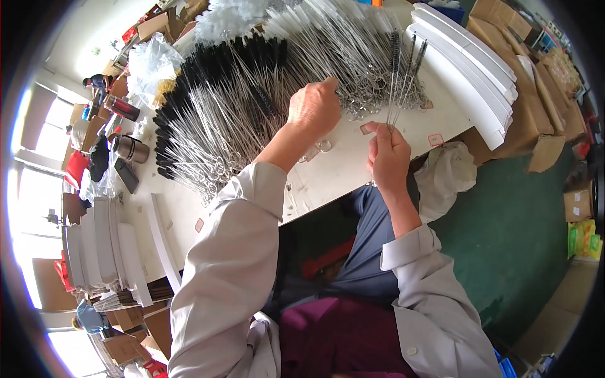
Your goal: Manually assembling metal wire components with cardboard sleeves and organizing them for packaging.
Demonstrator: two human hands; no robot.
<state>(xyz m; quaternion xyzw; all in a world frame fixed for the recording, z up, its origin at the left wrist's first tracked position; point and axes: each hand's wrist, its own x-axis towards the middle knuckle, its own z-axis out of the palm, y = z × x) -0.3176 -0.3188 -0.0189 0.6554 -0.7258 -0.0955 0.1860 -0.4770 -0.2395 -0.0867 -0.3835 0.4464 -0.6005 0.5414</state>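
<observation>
My right hand (pixel 389 154) is closed around the wire stems of several thin cleaning brushes (pixel 395 60), whose dark bristle ends point up and away from me. A small pale tag (pixel 367 128) shows beside its thumb. My left hand (pixel 314 110) is curled closed over the table, between two brush piles; what its fingers hold, if anything, is hidden. Just below it a wire loop (pixel 324 146) lies by the table's near edge. Left of it spreads a heap of black-bristled brushes (pixel 217 113) with looped wire handles. Beyond it is a pile of pale-bristled brushes (pixel 340 44).
White curved strips (pixel 469 75) are stacked on the table's right end, with more white strips (pixel 104 246) at the left. A steel flask (pixel 130 149) and a dark phone-like slab (pixel 126 176) sit beyond the black brushes. Cardboard boxes (pixel 535 107) stand at right.
</observation>
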